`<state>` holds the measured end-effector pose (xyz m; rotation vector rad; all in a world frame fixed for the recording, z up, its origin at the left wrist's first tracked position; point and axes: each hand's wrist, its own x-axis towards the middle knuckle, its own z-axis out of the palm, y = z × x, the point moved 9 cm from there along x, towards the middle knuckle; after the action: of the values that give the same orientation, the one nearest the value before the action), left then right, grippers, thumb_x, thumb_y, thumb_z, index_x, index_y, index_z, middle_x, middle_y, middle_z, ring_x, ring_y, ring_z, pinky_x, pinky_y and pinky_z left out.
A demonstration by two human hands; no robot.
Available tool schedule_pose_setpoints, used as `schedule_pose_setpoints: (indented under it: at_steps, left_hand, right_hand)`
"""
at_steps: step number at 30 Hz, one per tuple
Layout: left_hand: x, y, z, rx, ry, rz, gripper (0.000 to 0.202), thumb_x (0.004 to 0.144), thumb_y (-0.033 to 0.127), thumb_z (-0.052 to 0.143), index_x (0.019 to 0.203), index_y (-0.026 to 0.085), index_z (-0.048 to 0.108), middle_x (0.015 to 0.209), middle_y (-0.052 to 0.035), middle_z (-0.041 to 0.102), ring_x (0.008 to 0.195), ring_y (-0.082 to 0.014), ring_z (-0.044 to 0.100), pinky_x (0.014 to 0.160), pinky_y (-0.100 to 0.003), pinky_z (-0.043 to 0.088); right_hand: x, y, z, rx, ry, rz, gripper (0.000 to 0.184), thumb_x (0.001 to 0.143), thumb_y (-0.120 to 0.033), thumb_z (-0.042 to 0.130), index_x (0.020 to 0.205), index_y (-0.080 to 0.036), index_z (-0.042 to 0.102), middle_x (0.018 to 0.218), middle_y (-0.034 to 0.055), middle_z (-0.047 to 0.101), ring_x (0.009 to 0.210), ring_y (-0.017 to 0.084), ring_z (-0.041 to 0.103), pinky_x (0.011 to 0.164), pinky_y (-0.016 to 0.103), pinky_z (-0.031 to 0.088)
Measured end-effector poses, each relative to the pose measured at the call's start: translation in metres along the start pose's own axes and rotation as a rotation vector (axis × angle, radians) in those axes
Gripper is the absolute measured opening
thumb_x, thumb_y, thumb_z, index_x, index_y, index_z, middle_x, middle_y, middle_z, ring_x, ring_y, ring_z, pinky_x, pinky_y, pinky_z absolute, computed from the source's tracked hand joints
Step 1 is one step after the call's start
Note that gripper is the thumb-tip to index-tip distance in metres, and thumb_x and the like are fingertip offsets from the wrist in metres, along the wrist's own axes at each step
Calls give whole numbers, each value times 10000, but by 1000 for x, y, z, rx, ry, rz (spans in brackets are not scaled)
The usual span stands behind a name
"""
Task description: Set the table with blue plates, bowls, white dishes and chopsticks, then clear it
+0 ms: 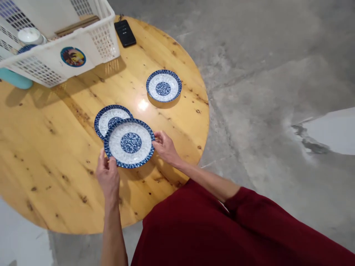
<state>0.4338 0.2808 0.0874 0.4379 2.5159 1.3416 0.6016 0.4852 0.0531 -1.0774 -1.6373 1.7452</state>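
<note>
I hold a blue-and-white patterned plate [129,143] between both hands, just above the round wooden table [55,147]. My left hand [108,175] grips its near-left rim and my right hand [165,147] pinches its right rim. The held plate partly covers a second matching plate [107,116] lying on the table behind it. A third matching plate [163,85] sits farther back toward the table's right side.
A white plastic basket [58,55] with a round sticker stands at the table's far left, holding a white cup [29,36] and other items. A black device [125,32] lies beside it. A teal object [15,79] sits under the basket's edge. Grey concrete floor [277,92] lies to the right.
</note>
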Motion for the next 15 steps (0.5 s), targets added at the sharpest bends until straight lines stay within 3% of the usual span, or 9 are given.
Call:
schedule_pose_setpoints:
  at_steps: [4, 7, 15]
  left_hand:
    - [-52, -47, 24, -128, -121, -174, 612, 896, 412, 587, 1446, 149, 543, 1136, -105, 716, 1036, -216, 682, 960, -351, 553]
    - [-76, -68, 40, -181, -162, -226, 598, 893, 394, 591, 1434, 142, 555, 1184, -112, 720, 1143, -240, 667, 1015, -359, 534]
    - [-74, -82, 52, -250, -189, -165, 537, 881, 369, 622, 1376, 162, 609, 1174, -92, 738, 1183, -258, 650, 1056, -382, 501]
  right_hand:
    - [-46, 32, -31, -55, 49, 56, 160, 772, -254, 544, 926, -218, 566, 878, 20, 667, 757, 163, 618, 684, 264, 496]
    - [-64, 52, -43, -94, 70, 86, 158, 765, -266, 541, 912, -216, 568, 833, 17, 663, 719, 168, 607, 659, 275, 492]
    - [-63, 79, -43, -165, 40, 77, 251, 737, -344, 523, 935, -194, 561, 838, 30, 667, 682, 166, 601, 644, 292, 484]
